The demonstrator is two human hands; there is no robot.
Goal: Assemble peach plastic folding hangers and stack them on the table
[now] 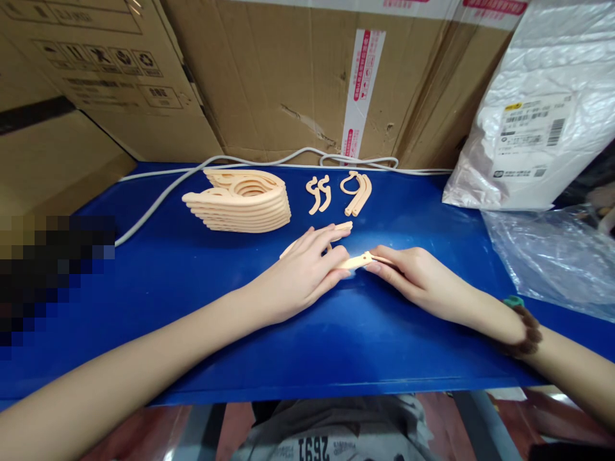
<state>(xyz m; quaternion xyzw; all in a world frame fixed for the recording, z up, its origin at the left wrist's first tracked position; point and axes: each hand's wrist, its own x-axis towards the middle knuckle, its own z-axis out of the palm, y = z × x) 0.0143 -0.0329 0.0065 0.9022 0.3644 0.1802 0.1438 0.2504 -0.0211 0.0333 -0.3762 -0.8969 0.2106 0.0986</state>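
Observation:
My left hand (302, 269) lies on the blue table (192, 301), fingers pressed flat over a peach plastic hanger piece (343, 226). A thin peach arm (355, 261) of it sticks out from under my fingertips. My right hand (413, 275) pinches the end of that arm, fingers closed. A stack of folded peach hangers (240, 202) lies behind my left hand. Two small peach hooks (319, 192) and a few curved peach arm parts (358, 192) lie behind both hands.
Cardboard boxes (288, 77) stand along the back of the table. A white cable (158, 195) runs along the back edge. A white plastic parcel (533, 115) and a clear plastic bag (552, 256) sit at the right.

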